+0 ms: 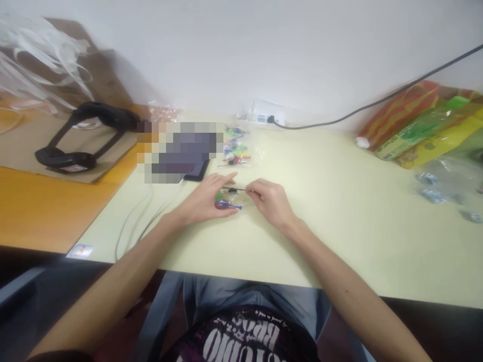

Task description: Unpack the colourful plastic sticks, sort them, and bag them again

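Note:
Over the pale table point(339, 226), my left hand point(204, 201) is curved around a small group of colourful pieces, thumb and fingers apart. Within that curve are a blue piece point(228, 205) with a narrow tip, a green piece point(219, 194) and a clear plastic wrapper. A thin dark stick point(238, 189) lies across the far side of the group, beside a small black piece point(233, 191). The fingertips of my right hand point(271, 201) pinch the stick's right end. My left palm partly hides the pieces.
Clear packets of colourful small items point(237, 146) lie beyond my hands, next to a partly blurred tablet point(196, 172). A black cable point(324, 124) runs from a wall socket. Bags point(426, 125) stand right; a black frame point(68, 158) rests on cardboard left.

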The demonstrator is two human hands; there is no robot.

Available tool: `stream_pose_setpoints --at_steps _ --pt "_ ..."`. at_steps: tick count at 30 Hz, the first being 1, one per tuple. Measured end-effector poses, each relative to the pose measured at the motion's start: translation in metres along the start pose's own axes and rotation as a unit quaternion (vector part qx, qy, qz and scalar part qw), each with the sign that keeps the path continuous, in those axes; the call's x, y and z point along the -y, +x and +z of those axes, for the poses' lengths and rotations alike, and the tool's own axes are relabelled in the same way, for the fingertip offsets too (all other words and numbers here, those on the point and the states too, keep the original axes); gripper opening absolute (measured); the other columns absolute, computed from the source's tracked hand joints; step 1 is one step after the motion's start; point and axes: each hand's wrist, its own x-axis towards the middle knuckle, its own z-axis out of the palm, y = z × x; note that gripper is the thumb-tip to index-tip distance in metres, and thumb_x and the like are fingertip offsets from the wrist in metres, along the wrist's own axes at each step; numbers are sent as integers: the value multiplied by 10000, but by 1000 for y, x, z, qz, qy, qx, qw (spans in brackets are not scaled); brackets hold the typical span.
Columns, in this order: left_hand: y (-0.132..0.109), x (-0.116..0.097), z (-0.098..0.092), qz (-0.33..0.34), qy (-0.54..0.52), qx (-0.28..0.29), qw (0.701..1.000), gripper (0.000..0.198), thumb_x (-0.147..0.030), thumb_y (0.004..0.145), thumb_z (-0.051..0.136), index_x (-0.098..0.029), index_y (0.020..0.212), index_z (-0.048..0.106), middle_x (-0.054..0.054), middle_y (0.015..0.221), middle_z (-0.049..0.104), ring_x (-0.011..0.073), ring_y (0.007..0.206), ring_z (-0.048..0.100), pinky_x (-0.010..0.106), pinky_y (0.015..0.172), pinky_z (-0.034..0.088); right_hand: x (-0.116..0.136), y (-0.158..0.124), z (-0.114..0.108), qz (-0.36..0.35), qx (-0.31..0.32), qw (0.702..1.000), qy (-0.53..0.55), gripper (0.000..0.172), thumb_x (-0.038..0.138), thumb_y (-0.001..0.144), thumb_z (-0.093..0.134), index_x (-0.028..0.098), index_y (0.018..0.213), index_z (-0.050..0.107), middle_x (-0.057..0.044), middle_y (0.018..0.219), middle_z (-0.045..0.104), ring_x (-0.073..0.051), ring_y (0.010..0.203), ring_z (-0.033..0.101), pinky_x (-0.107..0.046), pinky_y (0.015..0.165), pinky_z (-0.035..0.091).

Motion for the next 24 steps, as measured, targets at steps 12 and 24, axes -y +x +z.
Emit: stream_pose_setpoints --at_steps 12,24 --pt "-1 0 -1 -4 7 7 1000 880 -535 848 736 -280 1578 315 82 1384 592 301 1324 491 462 1160 388 -25 -6 -41 50 23 998 -43 238 70 925 550 200 880 745 -55 941 724 -182 793 661 -298 743 478" --pt "1 1 6 52 91 23 994 757 -602 896 640 -225 1519 434 113 1400 563 319 1330 465 491 1200 314 -1 -8 -6 16 62 998 -2 231 136 993 537 199 1057 750 -74 1035 714 -189 899 681 -297 839 500"
